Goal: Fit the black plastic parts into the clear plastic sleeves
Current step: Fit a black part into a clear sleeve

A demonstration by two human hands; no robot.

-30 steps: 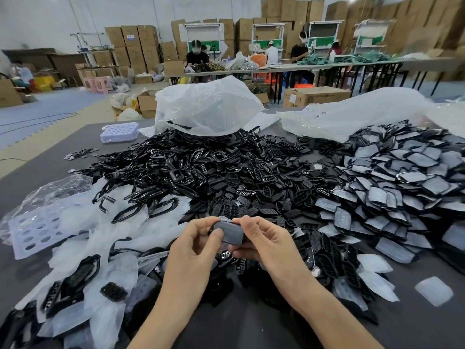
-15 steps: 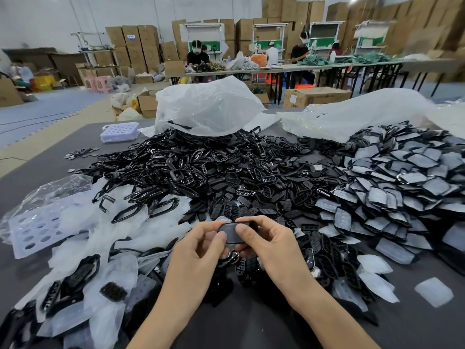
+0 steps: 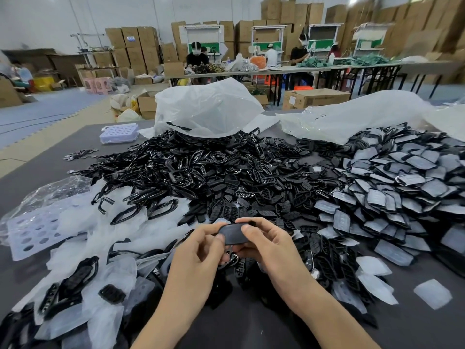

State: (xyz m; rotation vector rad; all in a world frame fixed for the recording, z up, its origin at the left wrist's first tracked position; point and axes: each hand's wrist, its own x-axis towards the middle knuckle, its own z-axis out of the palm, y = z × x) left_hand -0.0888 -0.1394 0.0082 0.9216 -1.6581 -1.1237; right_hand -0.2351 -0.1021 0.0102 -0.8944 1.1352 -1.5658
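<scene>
Over a dark table, 2 hands, left hand and right hand, pinch 1 sleeved black part.

**Black on grey**

Your table is dark grey. The heap of parts is glossy black; the sleeved pile shows milky grey over black. The bags are white, the tray pale lilac dotted with round holes, the boxes brown.
</scene>
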